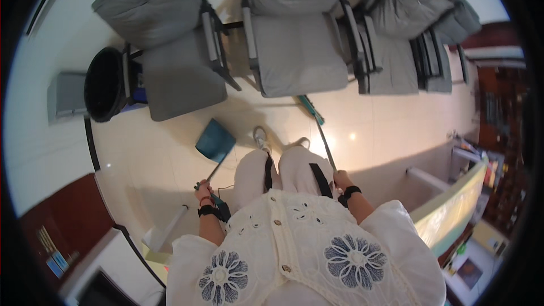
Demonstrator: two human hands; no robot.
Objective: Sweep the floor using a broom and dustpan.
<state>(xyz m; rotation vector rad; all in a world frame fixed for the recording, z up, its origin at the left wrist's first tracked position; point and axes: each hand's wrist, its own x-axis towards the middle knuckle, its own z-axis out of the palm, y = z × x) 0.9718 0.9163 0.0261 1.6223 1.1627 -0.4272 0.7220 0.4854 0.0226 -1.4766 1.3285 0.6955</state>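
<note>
1. The broom (313,111) and the dustpan (216,140) both lie ahead of the person, on the pale floor (385,116), with the pan well to the left of the broom head and apart from it.
2. The right hand (341,179) is closed around the broom's handle; the handle runs forward and a little to the left, down to a green head at the front edge of the middle chair (300,51).
3. The left hand (203,190) is wrapped around the dustpan's handle, which slants forward and to the right to the teal pan, in front of the left chair (184,76).
4. The broom head's own long side lies on a slant, its far end pointing left — toward the chairs rather than at the pan. The right hand is the nearer one to it.
5. Between the two tools, nearer the person, stand the left shoe (260,137) and the right shoe (303,143).
6. As for containers: a black bin (103,117) stands beside the left chair, on its outer side. Its inside is too dark to tell what it holds — and whether anything lies in the pan cannot be told either.
</note>
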